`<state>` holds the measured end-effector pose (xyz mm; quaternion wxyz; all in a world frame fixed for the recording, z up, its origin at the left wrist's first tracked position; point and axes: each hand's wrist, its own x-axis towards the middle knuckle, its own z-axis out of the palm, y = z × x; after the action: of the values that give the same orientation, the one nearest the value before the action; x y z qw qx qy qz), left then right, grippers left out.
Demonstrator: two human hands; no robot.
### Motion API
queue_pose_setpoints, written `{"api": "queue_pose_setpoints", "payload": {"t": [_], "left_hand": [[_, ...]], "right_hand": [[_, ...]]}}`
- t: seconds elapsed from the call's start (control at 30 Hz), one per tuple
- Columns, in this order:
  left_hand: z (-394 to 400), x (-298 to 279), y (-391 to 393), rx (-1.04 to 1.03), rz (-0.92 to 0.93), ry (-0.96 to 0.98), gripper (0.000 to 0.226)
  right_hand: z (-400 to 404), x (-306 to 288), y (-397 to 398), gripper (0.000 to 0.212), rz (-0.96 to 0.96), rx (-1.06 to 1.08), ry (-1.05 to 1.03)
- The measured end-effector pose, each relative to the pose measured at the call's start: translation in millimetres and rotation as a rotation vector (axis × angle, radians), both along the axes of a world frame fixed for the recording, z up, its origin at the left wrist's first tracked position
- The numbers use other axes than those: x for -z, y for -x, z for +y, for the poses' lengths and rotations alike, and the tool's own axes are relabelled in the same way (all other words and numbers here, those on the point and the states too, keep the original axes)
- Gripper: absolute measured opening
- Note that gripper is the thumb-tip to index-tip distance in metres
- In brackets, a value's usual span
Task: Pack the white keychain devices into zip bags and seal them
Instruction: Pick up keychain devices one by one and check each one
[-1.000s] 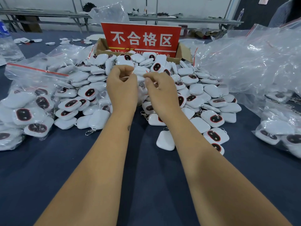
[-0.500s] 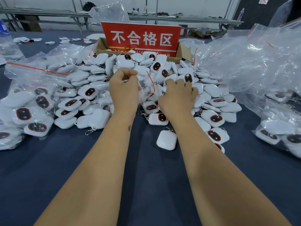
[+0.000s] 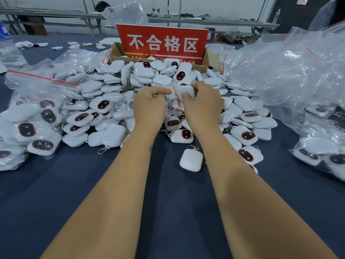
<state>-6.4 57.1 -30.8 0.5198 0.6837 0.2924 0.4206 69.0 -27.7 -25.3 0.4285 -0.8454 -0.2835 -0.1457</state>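
A heap of white keychain devices (image 3: 160, 79) with dark oval faces covers the middle of the blue table (image 3: 168, 202). Over the heap, my left hand (image 3: 149, 107) pinches a small clear zip bag (image 3: 172, 101) with a red seal strip. My right hand (image 3: 203, 105) grips one white keychain device (image 3: 186, 91) at the bag's mouth. One loose device (image 3: 191, 160) lies alone nearer to me.
Filled zip bags (image 3: 33, 128) are piled at the left and more at the right (image 3: 321, 154). A big mound of empty clear bags (image 3: 291, 71) rises at the right. Behind the heap stands a cardboard box (image 3: 212, 58) with a red sign (image 3: 164, 43).
My right hand picked a device from the heap on the right and brought it back to the bag that my left hand holds. My left hand stayed in place.
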Motion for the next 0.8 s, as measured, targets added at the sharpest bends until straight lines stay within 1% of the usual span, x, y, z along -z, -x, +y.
{"api": "queue_pose_setpoints", "payload": {"t": [0.07,0.13,0.23,0.27,0.33,0.37,0.43,0.47,0.5,0.53,0.6,0.7,0.8], "left_hand": [[-2.2,-0.8,1.1,0.004,0.0,-0.009,0.044],[-3.8,-1.9,2.5,0.025,-0.004,-0.012,0.043],[-4.8,-3.2,5.0,0.056,-0.01,-0.006,0.042],[-5.1,-3.2,5.3,0.063,-0.006,-0.001,0.038],[-6.4,-4.1,5.5,0.058,-0.011,0.031,0.023],[-6.9,-4.7,5.4,0.049,-0.019,0.057,0.02],[-7.2,-5.7,4.8,0.036,-0.034,0.134,0.019],[-7.1,-6.3,4.6,0.036,-0.04,0.175,0.022],[-6.7,-6.5,4.6,0.036,-0.042,0.203,0.025],[-6.6,-6.5,4.5,0.035,-0.045,0.208,0.023],[-7.4,-6.4,4.4,0.035,-0.04,0.162,0.016],[-6.6,-4.4,5.1,0.043,-0.016,0.066,0.018],[-4.7,-2.8,4.4,0.038,-0.019,0.048,0.018]], "right_hand": [[0.9,-2.3,4.6,0.018,0.031,-0.097,-0.118],[1.6,-3.0,11.7,0.016,0.086,-0.189,-0.211],[3.7,-2.4,17.3,0.017,0.098,-0.285,-0.238],[4.2,-2.7,17.9,0.019,0.105,-0.31,-0.242],[4.7,-2.4,19.4,0.027,0.14,-0.354,-0.268],[4.8,-2.5,20.8,0.029,0.164,-0.371,-0.293],[5.9,-2.8,23.5,0.026,0.198,-0.383,-0.356],[6.6,-3.3,24.2,0.023,0.205,-0.377,-0.385],[7.8,-4.2,24.0,0.023,0.214,-0.368,-0.406],[8.7,-5.1,23.3,0.028,0.231,-0.362,-0.417],[9.9,-5.5,21.0,0.037,0.291,-0.355,-0.423],[8.9,-5.7,18.1,0.028,0.337,-0.322,-0.432],[5.4,-5.9,18.9,0.024,0.383,-0.338,-0.457]]}}
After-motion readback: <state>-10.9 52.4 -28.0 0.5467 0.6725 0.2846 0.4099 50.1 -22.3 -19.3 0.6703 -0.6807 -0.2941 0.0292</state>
